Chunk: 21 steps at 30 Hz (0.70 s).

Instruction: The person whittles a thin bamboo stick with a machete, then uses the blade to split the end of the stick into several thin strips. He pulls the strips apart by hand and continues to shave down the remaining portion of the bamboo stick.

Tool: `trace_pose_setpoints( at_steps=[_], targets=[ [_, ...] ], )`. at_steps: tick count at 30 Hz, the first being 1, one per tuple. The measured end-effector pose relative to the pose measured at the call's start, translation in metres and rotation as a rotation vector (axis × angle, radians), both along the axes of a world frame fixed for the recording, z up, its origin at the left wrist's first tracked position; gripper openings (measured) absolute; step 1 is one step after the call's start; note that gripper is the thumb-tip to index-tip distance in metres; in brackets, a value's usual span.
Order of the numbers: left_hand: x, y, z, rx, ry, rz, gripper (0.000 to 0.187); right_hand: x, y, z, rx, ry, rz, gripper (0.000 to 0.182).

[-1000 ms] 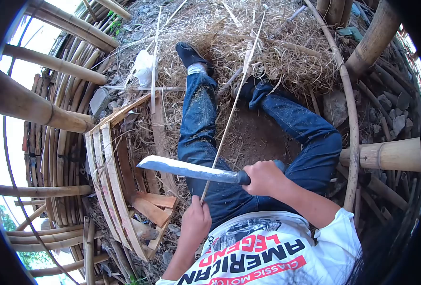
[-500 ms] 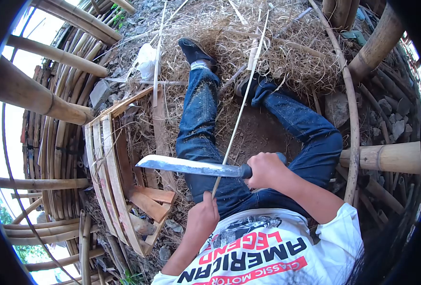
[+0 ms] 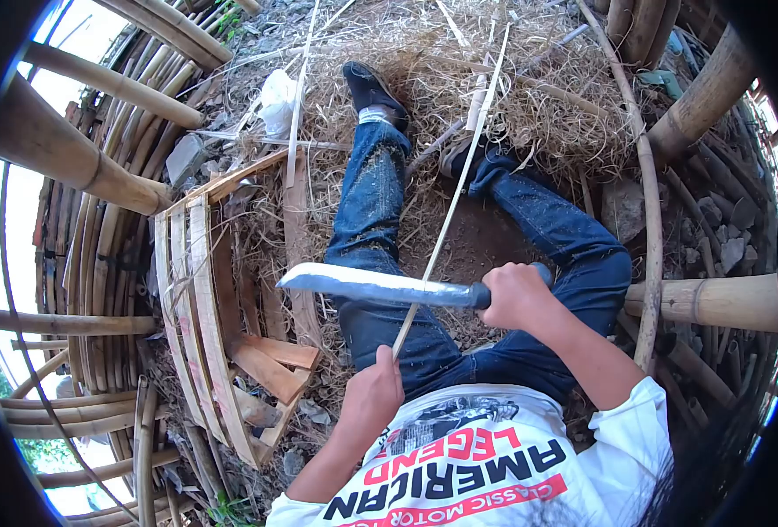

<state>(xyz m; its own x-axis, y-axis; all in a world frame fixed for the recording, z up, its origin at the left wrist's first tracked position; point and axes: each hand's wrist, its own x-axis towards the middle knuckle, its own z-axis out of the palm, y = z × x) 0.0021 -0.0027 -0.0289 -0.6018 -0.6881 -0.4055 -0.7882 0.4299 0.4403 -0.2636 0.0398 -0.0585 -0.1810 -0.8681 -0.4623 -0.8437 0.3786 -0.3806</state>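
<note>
In my right hand (image 3: 516,297) is a machete (image 3: 371,285), its fingers wrapped round the dark handle. The broad blade points left and lies across a long, thin bamboo strip (image 3: 452,209). My left hand (image 3: 375,386) pinches the near end of that strip, close to my lap. From there the strip slants up and away between my legs towards the pile of shavings. Under the blade is my jeans-covered thigh (image 3: 362,321).
A slatted wooden crate (image 3: 197,299) lies on its side at my left. Curly shavings (image 3: 547,119) cover the ground ahead. Bamboo poles (image 3: 108,88) stick in from the left, and a thick one (image 3: 723,301) from the right. A white plastic bag (image 3: 277,104) lies beyond my left foot.
The machete and my right hand have shifted right and a little away from my lap along the strip. My left hand still pinches the strip's end, nearly in place.
</note>
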Motion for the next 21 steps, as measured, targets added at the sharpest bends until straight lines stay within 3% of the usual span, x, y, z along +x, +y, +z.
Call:
trace_pose_setpoints(
  at_steps=[8, 11, 21],
  targets=[
    [0.011, -0.002, 0.007, -0.057, 0.030, -0.037, 0.015, -0.097, 0.009, -0.018, -0.051, 0.204, -0.505, 0.027],
    [0.007, -0.001, 0.010, -0.073, 0.023, -0.040, 0.016, -0.123, 0.016, -0.027, -0.097, 0.174, -0.595, 0.029],
    [-0.007, -0.010, 0.011, 0.144, 0.062, 0.154, 0.025, -0.028, 0.031, -0.058, -0.258, -0.253, -0.622, 0.023]
  ],
)
